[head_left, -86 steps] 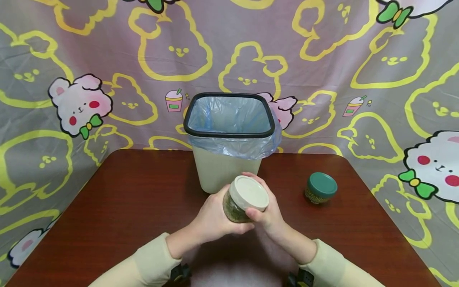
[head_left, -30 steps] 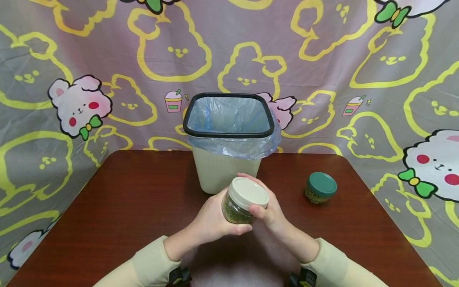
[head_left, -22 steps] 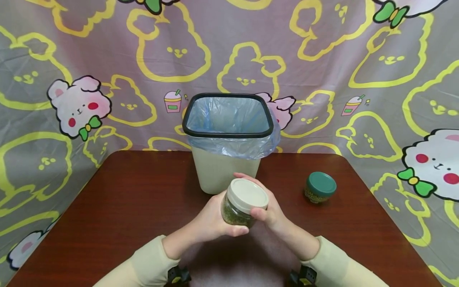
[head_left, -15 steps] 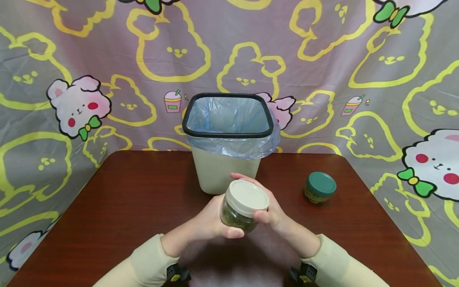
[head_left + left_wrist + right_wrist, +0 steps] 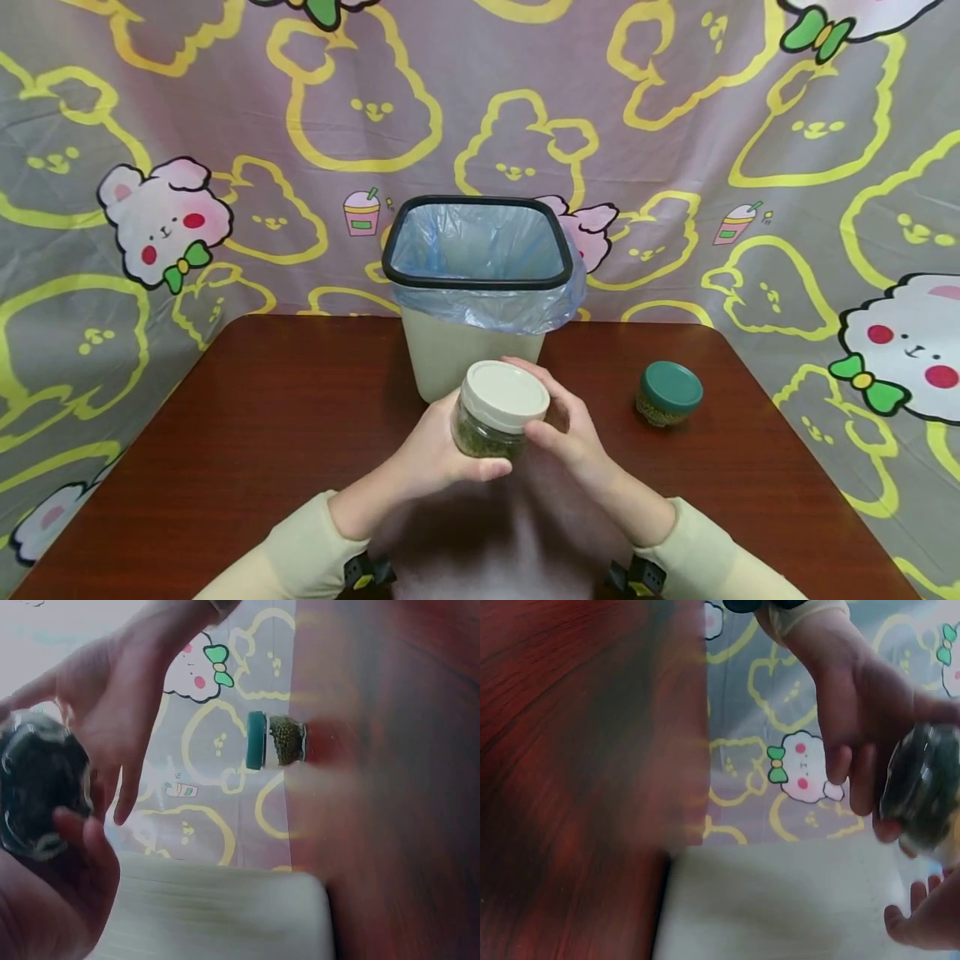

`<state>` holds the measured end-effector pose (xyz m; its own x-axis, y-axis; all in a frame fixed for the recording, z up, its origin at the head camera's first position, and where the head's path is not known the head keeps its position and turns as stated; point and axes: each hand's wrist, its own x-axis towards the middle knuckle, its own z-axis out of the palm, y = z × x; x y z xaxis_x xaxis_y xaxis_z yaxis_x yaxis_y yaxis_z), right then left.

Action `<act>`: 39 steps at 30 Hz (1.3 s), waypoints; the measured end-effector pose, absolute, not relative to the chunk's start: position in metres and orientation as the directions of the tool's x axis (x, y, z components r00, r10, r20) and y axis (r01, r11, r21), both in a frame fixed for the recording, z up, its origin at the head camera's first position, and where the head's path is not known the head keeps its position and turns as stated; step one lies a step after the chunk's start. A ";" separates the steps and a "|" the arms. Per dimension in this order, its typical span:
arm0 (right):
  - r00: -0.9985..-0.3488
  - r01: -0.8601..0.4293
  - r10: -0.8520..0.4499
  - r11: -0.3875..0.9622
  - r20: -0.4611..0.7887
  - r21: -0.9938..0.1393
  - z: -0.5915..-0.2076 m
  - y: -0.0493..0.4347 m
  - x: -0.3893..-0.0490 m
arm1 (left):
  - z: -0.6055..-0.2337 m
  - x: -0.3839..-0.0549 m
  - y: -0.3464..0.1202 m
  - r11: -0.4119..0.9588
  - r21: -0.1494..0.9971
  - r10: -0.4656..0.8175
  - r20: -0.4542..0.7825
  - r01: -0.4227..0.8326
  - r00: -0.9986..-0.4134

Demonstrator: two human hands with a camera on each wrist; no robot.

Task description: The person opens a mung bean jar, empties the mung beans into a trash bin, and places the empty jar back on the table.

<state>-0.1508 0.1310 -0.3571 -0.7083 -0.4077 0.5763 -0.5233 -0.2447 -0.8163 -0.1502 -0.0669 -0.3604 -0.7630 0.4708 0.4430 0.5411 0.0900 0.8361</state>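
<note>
A clear glass jar (image 5: 480, 435) with a cream lid (image 5: 507, 392) and greenish contents is held slightly tilted above the table. My left hand (image 5: 429, 454) grips its glass body, thumb along the near side; in the right wrist view, the fingers (image 5: 862, 780) reach round the jar. At the lid's right side is my right hand (image 5: 577, 437), thumb tip right at the lid's lower edge, index finger extended behind. The left wrist view shows the right hand (image 5: 112, 705) with loosely spread fingers beside the jar. Its far fingers are partly hidden in the head view.
Behind the hands stands a cream bin (image 5: 465, 346) with a black rim (image 5: 480, 283) and a bluish plastic liner (image 5: 480, 242). A small green-lidded jar (image 5: 669, 392) stands at the right on the brown table (image 5: 285, 417). A patterned cloth (image 5: 300, 100) hangs behind.
The held jar has moved slightly left and up over the last half second. My right hand's fingers have loosened and shifted away from the lid, while the left hand keeps its grip.
</note>
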 end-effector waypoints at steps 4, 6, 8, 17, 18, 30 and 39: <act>-0.770 -0.509 -0.335 -0.191 0.543 -0.839 -0.360 0.127 -0.144 | -0.359 -0.147 -0.065 0.270 0.792 0.374 0.438 0.547 -0.818; -0.789 -0.494 -0.305 -0.200 0.533 -0.846 -0.361 0.124 -0.141 | -0.359 -0.145 -0.063 0.350 0.762 0.333 0.442 0.545 -0.833; -0.804 -0.487 -0.275 -0.202 0.527 -0.850 -0.361 0.121 -0.140 | -0.359 -0.143 -0.061 0.402 0.739 0.303 0.449 0.540 -0.840; -0.835 -0.459 -0.223 -0.223 0.504 -0.860 -0.362 0.114 -0.137 | -0.363 -0.139 -0.057 0.495 0.708 0.245 0.443 0.504 -0.863; -0.834 -0.461 -0.221 -0.222 0.505 -0.859 -0.363 0.113 -0.137 | -0.363 -0.139 -0.058 0.487 0.714 0.247 0.439 0.503 -0.864; -0.798 -0.504 -0.241 -0.237 0.553 -0.831 -0.365 0.115 -0.140 | -0.362 -0.141 -0.059 0.412 0.742 0.316 0.428 0.529 -0.847; -0.740 -0.539 -0.306 -0.262 0.598 -0.801 -0.366 0.120 -0.144 | -0.361 -0.142 -0.061 0.323 0.774 0.414 0.401 0.544 -0.817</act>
